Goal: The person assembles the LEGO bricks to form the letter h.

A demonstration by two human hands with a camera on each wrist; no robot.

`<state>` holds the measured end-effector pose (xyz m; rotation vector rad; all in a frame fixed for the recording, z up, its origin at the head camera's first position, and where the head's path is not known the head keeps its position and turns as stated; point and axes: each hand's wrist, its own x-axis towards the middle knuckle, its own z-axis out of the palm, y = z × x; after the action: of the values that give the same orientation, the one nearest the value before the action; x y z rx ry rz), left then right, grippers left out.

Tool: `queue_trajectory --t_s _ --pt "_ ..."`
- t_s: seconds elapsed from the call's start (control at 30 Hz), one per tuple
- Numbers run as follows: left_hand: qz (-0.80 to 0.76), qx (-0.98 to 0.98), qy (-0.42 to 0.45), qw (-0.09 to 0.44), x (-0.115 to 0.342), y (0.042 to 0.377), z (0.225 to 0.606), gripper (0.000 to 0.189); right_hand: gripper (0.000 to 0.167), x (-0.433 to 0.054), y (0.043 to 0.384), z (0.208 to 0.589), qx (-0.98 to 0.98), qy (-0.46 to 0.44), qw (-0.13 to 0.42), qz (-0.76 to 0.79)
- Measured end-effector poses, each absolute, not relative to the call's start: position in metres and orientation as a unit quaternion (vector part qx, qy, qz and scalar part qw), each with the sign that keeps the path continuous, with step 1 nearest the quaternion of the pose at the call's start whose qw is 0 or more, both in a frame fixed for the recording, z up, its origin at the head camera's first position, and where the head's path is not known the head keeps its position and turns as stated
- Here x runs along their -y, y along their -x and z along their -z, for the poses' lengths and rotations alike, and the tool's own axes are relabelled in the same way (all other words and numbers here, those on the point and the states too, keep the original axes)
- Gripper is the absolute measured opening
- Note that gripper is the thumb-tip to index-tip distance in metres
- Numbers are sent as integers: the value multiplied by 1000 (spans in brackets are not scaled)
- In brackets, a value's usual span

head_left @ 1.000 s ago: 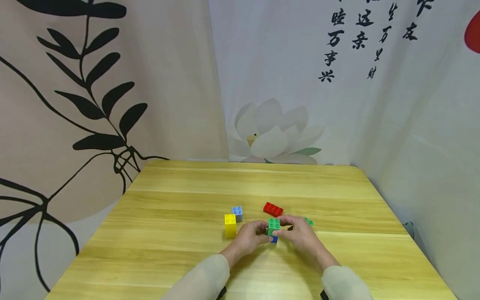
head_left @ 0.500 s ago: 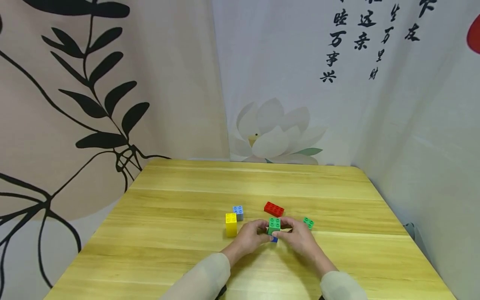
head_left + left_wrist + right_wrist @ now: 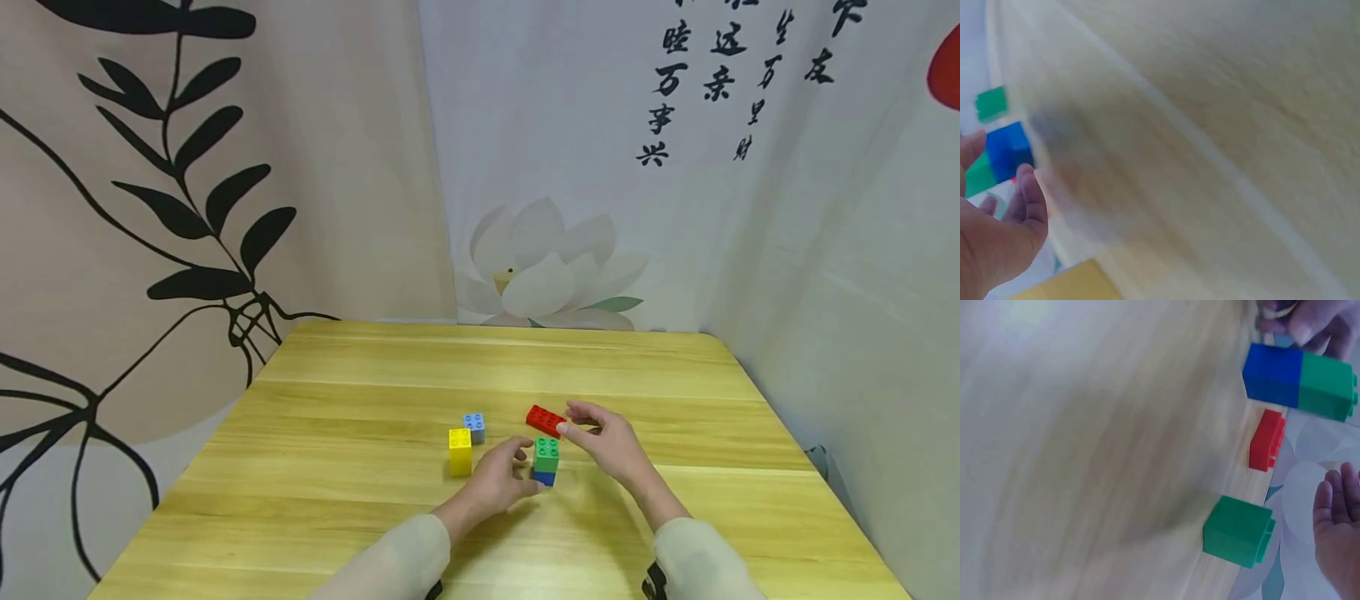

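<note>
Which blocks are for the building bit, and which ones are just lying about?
Seems part of the building:
Green block on top of the dark blue block, beside the left hand
Red block, maybe: the right hand is near it

Probably just lying about:
Yellow block
Pale blue block
Other green block

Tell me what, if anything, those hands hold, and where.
Nothing looks held. The right hand is open, clear of the red block. The left hand is beside the stacked green block and blue block; whether it touches them cannot be told.
</note>
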<state>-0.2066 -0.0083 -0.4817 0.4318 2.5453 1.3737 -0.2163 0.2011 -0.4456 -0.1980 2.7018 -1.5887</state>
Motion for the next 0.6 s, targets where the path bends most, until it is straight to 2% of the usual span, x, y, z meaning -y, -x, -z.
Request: queue_trajectory --t_s 0.27,0.43,0.6 --pt "-485 -854 -176 76 19 202 437 62 58 -209 233 440 -869 38 -9 493" --pt "-502 -844 -179 52 35 212 411 61 57 -208 246 442 -881 38 -9 472" --pt "-524 -836 -160 35 57 227 402 58 51 -206 257 448 -891 27 -6 453"
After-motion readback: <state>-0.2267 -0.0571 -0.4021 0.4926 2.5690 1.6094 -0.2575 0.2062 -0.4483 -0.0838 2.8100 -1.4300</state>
